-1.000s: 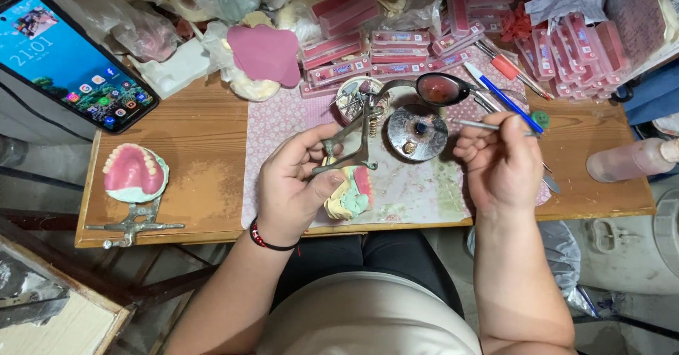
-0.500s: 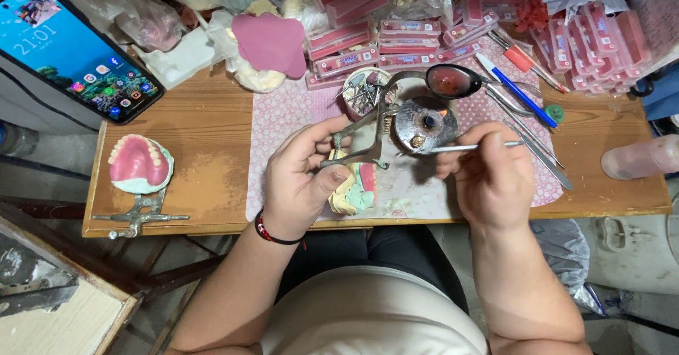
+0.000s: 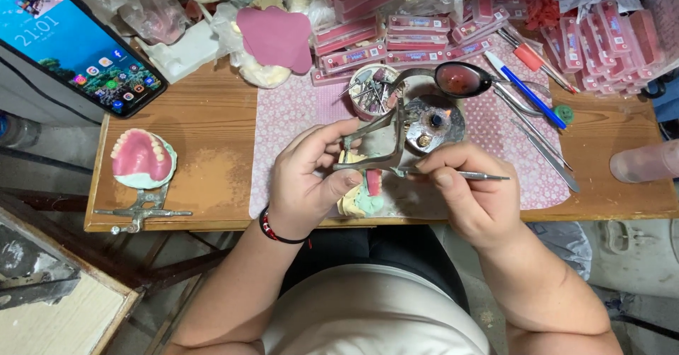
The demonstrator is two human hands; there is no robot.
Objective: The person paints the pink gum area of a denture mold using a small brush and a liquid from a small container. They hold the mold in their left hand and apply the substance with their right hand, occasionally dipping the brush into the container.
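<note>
Head view: metal articulator [image 3: 378, 150] w/ denture model [image 3: 362, 198] is gripped by left hand [image 3: 311, 178] at table's [image 3: 212, 129] front edge; thin metal instrument [image 3: 467, 175] is pinched by right hand [image 3: 470, 196]. Flat pink rectangular packs [image 3: 417, 40] are stacked along rear edge.

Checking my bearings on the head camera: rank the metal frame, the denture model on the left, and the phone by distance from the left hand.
1. Metal frame, gripped by the left hand.
2. Denture model, on the table's left side.
3. Phone, far top left.
</note>
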